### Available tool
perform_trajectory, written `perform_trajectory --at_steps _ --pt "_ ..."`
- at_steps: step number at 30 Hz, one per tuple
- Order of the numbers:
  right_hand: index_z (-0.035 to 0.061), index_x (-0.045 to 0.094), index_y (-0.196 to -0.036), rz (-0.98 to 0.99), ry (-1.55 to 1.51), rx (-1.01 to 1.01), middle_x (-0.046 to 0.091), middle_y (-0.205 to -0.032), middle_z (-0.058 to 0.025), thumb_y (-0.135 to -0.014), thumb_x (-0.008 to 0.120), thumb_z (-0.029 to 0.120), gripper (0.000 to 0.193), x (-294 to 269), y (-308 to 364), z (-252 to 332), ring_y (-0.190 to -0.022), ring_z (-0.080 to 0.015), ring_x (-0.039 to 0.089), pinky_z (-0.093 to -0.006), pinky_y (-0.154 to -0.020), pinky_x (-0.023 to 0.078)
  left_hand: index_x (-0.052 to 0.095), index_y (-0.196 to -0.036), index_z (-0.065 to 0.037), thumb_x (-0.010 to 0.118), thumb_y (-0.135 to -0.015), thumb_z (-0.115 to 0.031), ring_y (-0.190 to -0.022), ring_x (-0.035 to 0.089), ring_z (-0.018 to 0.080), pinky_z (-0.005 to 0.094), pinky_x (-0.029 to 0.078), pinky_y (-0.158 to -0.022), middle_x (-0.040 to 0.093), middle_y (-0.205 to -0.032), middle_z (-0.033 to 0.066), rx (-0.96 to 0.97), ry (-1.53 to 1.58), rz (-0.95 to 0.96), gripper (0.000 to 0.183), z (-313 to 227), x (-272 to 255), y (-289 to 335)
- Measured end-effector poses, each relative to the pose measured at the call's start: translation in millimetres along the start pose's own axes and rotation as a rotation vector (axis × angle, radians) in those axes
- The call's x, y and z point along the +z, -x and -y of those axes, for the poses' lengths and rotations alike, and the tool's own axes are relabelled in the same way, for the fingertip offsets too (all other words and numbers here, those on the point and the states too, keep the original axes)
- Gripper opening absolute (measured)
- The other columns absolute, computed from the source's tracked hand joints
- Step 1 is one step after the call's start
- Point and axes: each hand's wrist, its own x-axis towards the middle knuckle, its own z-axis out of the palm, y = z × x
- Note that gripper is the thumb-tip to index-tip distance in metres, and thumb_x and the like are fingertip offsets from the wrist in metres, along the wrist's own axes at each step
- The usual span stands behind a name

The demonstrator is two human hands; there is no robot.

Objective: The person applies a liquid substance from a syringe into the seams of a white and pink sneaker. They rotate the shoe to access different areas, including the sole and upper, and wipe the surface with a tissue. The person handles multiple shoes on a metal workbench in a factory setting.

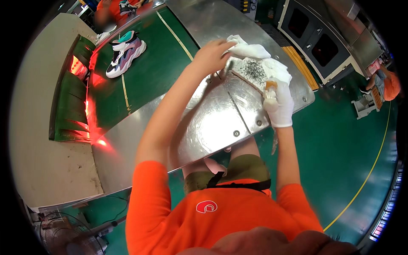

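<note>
My bare left hand [213, 54] reaches to the far side of the metal table, its fingers closed on the left end of a crumpled white cloth [253, 51]. My right hand [281, 106] wears a white glove. It is closed around a small tool [270, 97] with a tan tip and a pale, rounded body; its exact kind is unclear. Between my hands lies a white pad [252, 70] sprinkled with black specks. On the green belt [157, 55] to the left rests a sneaker [126, 54] in white, purple and black with a teal lining.
At the left, a beige housing [38, 102] with green flaps [72, 102] glows red inside. The metal tabletop [204, 127] ends just before my legs. A fan [70, 236] stands at lower left. Beyond the table is a grey cabinet [318, 38]; co-workers sit farther off.
</note>
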Motion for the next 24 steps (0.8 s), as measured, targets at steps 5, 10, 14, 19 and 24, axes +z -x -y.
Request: perform_trajectory --at_steps 5,10,14,19,24 --pt "0.0127 0.062 -0.114 -0.018 -0.048 -0.009 0.059 -0.099 -0.0121 -0.070 0.066 0.006 0.045 5 -2 13 -0.087 -0.0317 0.061 -0.0361 -0.076 0.050 0.068 -0.113 -0.009 0.064 -0.088 -0.028 -0.109 0.060 0.0343 0.0397 0.049 -0.091 0.065 -0.116 0.0155 -0.084 0.059 0.311 0.031 41 67 -52" --pt "0.0096 0.062 -0.111 -0.013 -0.082 -0.041 0.059 -0.099 -0.0128 -0.070 0.063 -0.003 0.043 -10 -3 -5 -0.089 -0.0339 0.060 -0.0370 -0.078 0.049 0.066 -0.095 -0.003 0.060 -0.087 -0.015 -0.092 0.062 0.0363 0.0444 0.050 -0.080 0.064 -0.097 0.0182 -0.271 -0.127 0.162 0.016 34 38 -6" --pt "0.0094 0.062 -0.111 0.071 -0.187 -0.022 0.060 -0.100 -0.0135 -0.073 0.057 -0.006 0.041 -12 -4 -4 -0.092 -0.0352 0.060 -0.0377 -0.080 0.049 0.066 -0.105 -0.004 0.061 -0.085 -0.005 -0.097 0.063 0.0345 0.0420 0.052 -0.083 0.064 -0.103 0.0160 -0.064 0.082 0.196 0.021 -45 -17 80" --pt "0.0106 0.062 -0.110 0.109 -0.234 0.021 0.060 -0.099 -0.0127 -0.080 0.054 -0.005 0.035 -8 -4 -11 -0.088 -0.0347 0.062 -0.0377 -0.077 0.050 0.063 -0.115 -0.003 0.061 -0.085 -0.006 -0.108 0.062 0.0319 0.0365 0.053 -0.088 0.062 -0.118 0.0136 0.094 -0.055 0.088 0.031 -57 -6 87" --pt "0.0097 0.062 -0.110 0.093 -0.149 -0.098 0.060 -0.098 -0.0131 -0.079 0.058 -0.001 0.034 -11 -3 -1 -0.088 -0.0346 0.062 -0.0375 -0.076 0.050 0.061 -0.106 -0.001 0.056 -0.081 -0.001 -0.101 0.060 0.0318 0.0383 0.052 -0.084 0.061 -0.103 0.0124 -0.003 -0.058 0.036 0.026 -60 14 79"
